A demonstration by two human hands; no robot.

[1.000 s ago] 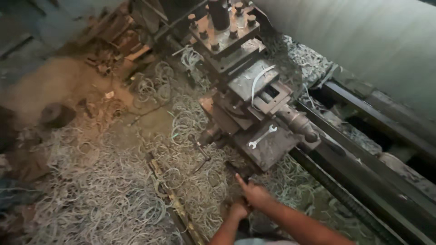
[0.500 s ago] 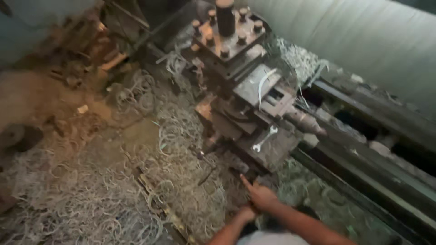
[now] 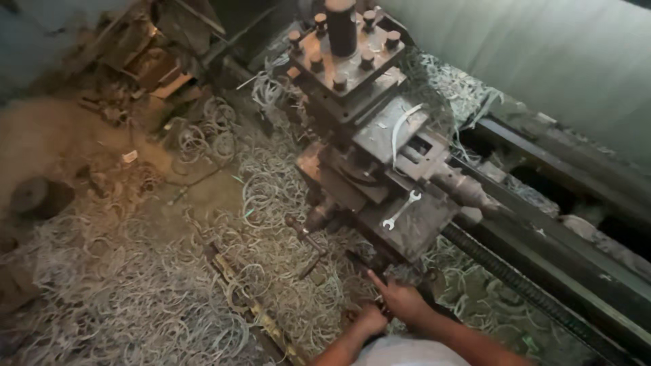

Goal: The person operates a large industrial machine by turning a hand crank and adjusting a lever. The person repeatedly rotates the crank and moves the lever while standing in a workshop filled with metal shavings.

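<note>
Curled grey metal swarf (image 3: 156, 298) carpets the floor at left. The left hand (image 3: 371, 318) has slid under the lathe carriage (image 3: 400, 224), its fingers hidden, grip unclear. The right hand (image 3: 401, 298) has crept closer too, fingers loosely curled on a dark handwheel (image 3: 400, 272). A slim wrench (image 3: 401, 209) rests on gritty steel.

left hand (image 3: 371, 318) grip hidden | forearms cut off at bottom edge

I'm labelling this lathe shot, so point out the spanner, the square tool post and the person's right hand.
spanner (image 3: 401, 209): head view, middle of its shank.
square tool post (image 3: 347, 59): head view, top plate beside the central post.
right hand (image 3: 400, 298): head view, back of the hand.
</note>
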